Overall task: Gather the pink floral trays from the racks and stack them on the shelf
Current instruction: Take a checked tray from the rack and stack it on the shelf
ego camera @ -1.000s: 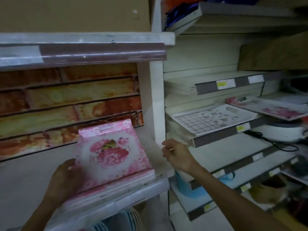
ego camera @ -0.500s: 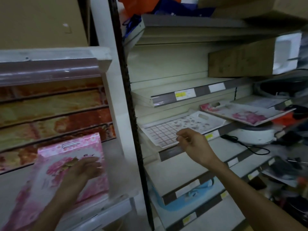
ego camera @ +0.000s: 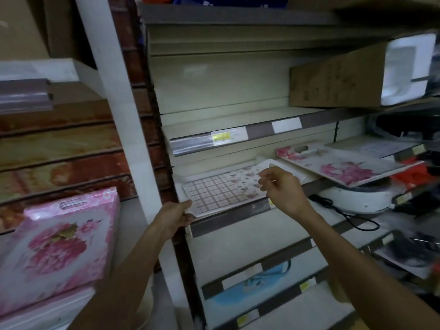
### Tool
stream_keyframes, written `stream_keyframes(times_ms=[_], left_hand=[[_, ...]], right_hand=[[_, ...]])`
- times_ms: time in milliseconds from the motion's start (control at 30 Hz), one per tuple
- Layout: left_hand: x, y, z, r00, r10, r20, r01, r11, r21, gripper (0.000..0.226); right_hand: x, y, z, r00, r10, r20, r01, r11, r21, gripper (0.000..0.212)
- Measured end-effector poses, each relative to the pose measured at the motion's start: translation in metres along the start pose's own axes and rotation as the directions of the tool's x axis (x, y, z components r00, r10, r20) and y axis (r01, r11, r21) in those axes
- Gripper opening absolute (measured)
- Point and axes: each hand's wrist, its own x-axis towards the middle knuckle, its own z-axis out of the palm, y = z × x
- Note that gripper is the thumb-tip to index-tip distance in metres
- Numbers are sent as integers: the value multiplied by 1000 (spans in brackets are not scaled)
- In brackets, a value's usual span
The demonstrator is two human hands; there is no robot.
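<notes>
The left hand (ego camera: pixel 175 214) has left the pink floral tray (ego camera: pixel 57 248) on the left shelf and now pinches the near left corner of the grid-patterned tray (ego camera: pixel 221 189), which lies flat along the rack's front lip, long axis left to right. The right hand (ego camera: pixel 283 189) hovers half-curled over its right end, seemingly empty. Another floral tray (ego camera: pixel 342 166) lies just right, overhanging its rack edge.

Cardboard box (ego camera: pixel 338 82); perhaps white cooker (ego camera: pixel 357 198).
</notes>
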Motion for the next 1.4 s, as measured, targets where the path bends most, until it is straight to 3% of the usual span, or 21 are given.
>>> stream_keyframes(times_ms=[167,300,433,533,633,767,867,1067,1233,1400], left_hand=[[1,11,24,990,27,-138,-23,999,31,24],[-10,28,43,998,19,-67,-30,986,-166,23],[-16,42,56,999,36,-35,-44,970,-241,23],[-26,49,64,999,43,-20,-47,957,-287,17],[-39,52,71,999,43,-9,-43,929,-367,9],[-53,49,72,999,41,6,-35,902,-430,8],[-62,41,63,996,69,53,-43,919,-392,18],[-77,21,56,990,124,69,-88,918,-386,28],[-96,-2,46,962,247,118,-214,947,-239,32],[-106,-21,22,963,257,78,-248,963,-105,29]], right_hand=[[20,21,-10,999,48,-25,-47,998,46,16],[29,46,-12,989,143,-25,-140,986,90,18],[35,66,-15,942,333,-39,-319,926,202,21],[39,74,-17,839,543,26,-497,746,444,33],[42,75,-15,764,605,225,-581,492,648,43],[51,76,-10,758,537,371,-569,266,778,48],[60,83,-8,793,477,378,-495,144,857,61],[59,83,-9,743,578,338,-411,-6,912,38],[38,85,-4,741,624,246,-337,29,941,36],[14,75,0,694,702,156,-296,81,952,39]])
